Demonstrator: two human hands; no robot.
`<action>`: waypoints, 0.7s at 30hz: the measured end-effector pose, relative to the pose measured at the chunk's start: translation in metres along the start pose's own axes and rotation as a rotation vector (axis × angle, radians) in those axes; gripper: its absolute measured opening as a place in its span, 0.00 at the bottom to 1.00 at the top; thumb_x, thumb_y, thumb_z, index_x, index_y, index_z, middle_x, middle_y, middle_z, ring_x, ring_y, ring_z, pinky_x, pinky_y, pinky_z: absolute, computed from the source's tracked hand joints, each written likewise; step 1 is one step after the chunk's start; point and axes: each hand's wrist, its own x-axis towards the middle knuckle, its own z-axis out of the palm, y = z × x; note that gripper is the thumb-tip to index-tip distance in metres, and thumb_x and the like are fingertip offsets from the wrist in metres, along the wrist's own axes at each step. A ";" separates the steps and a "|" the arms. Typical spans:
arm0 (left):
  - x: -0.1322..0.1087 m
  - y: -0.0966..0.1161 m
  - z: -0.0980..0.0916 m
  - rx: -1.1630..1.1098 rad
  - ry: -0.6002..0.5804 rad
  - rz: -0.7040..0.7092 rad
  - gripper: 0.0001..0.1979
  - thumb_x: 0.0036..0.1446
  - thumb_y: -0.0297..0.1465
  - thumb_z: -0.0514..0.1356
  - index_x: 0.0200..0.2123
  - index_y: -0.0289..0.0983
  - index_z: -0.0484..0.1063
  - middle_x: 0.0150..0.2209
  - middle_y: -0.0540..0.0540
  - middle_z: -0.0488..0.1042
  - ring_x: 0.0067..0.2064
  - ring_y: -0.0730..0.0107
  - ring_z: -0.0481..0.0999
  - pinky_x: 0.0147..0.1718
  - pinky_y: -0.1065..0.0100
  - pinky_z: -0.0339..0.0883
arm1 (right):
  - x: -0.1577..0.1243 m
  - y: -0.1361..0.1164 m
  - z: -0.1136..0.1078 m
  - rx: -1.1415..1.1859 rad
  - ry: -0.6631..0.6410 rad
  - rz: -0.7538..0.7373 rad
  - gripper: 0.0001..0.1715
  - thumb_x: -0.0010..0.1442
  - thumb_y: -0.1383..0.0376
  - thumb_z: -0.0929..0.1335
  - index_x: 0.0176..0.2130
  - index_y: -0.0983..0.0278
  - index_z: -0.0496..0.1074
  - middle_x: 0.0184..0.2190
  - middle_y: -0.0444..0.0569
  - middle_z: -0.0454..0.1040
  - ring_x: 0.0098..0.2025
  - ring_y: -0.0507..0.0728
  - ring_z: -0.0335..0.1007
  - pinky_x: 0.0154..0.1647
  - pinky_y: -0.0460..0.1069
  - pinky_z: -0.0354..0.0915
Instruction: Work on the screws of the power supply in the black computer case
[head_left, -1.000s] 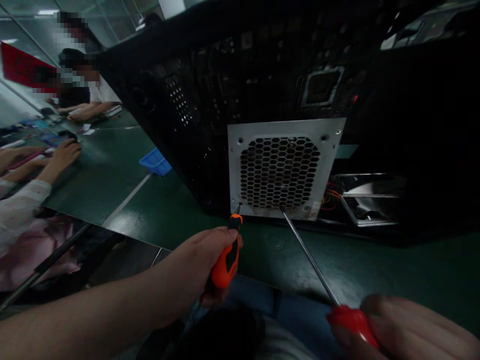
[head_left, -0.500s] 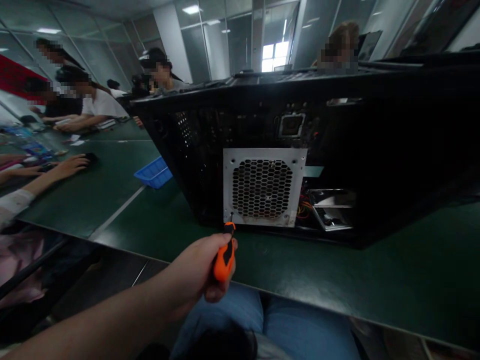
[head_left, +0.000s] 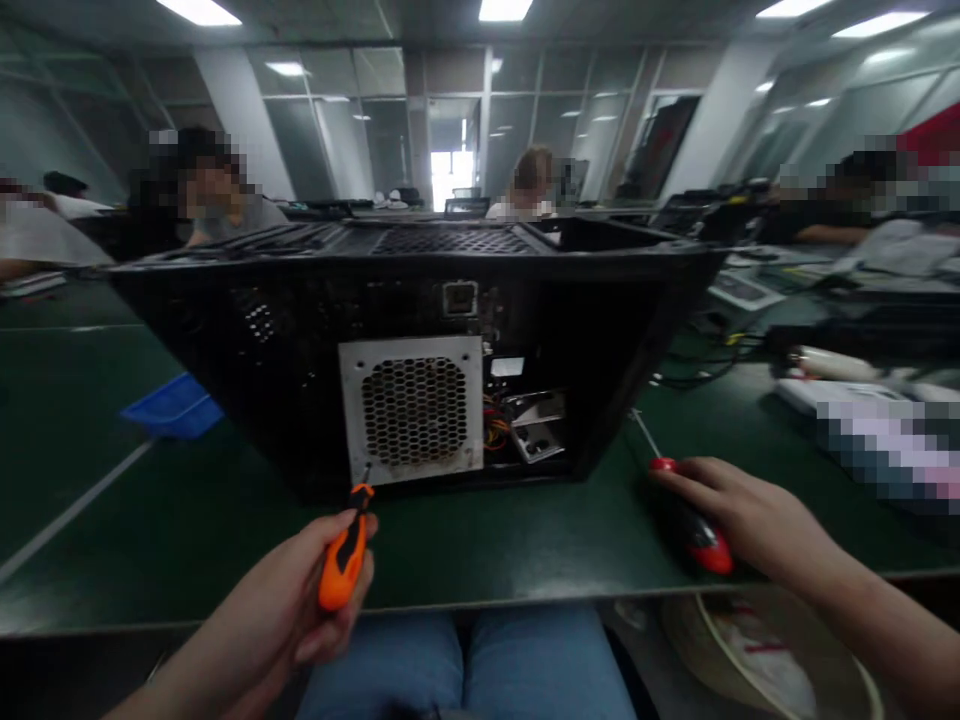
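Note:
A black computer case (head_left: 247, 420) stands on the green table with its open side facing me. Inside it, at the lower middle, is a grey power supply (head_left: 412, 405) with a honeycomb grille. My left hand (head_left: 315, 580) is closed around an orange and black screwdriver (head_left: 345, 560), whose tip meets the lower left corner of the power supply. To the right of the case, my right hand (head_left: 739, 505) is closed on a red and black screwdriver (head_left: 694, 530) low over the table, its shaft pointing towards the case. Coloured wires (head_left: 495, 430) show beside the power supply.
A blue plastic tray (head_left: 176, 405) lies left of the case on the green table (head_left: 480, 565). Black cables (head_left: 694, 375) and a white roll-shaped item (head_left: 832, 365) are at the right. Below the table edge stands a bin (head_left: 780, 650). Several people sit around the room.
The view has swung right. My right hand has come into view, closed on the red and black screwdriver. My left hand keeps the orange screwdriver at the same corner of the power supply.

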 end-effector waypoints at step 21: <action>0.002 0.000 -0.002 -0.042 0.109 -0.053 0.15 0.53 0.43 0.54 0.26 0.36 0.66 0.11 0.54 0.60 0.10 0.82 0.53 0.11 0.80 0.45 | 0.038 0.003 -0.016 0.006 0.070 0.024 0.19 0.66 0.70 0.59 0.56 0.65 0.58 0.44 0.51 0.64 0.36 0.52 0.65 0.31 0.45 0.66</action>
